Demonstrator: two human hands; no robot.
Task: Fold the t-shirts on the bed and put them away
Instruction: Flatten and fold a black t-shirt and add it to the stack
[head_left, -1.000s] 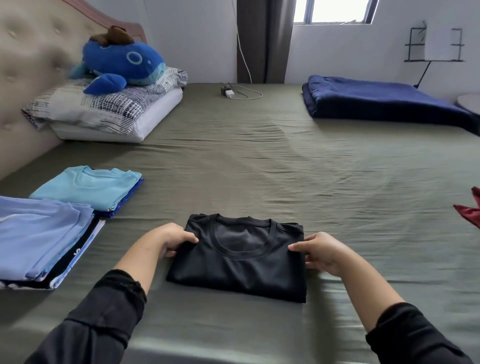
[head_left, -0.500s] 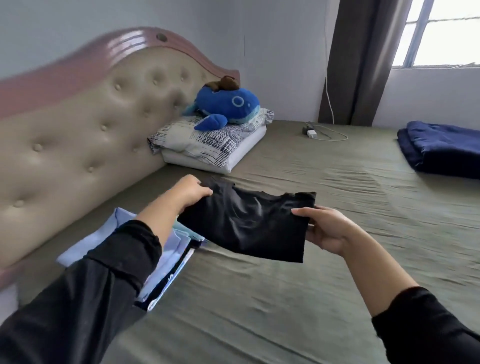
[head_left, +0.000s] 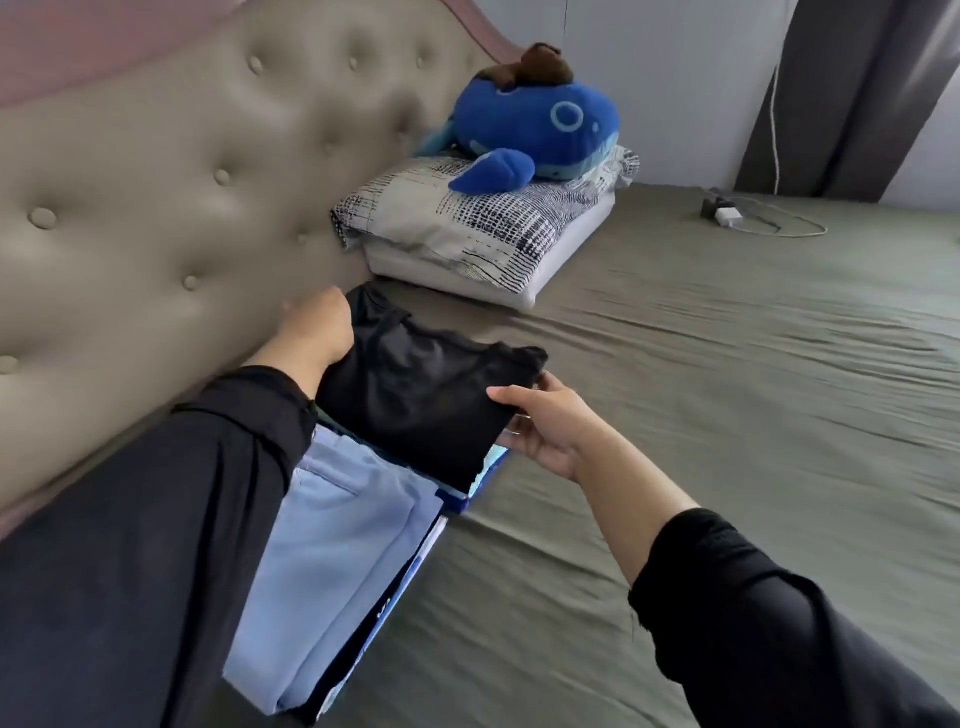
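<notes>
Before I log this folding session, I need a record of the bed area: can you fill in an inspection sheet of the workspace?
Surface: bed with a wrinkled olive sheet.
Job's things: folded black t-shirt held over the far stack, which shows only a turquoise edge; light blue stack nearer.
Clutter: blue whale plush on a patterned pillow.
Hands: left hand grips the shirt's far side, right hand its near side.
Cables: white charger with its cord on the sheet.
Surroundings: tufted headboard, grey curtain.
</notes>
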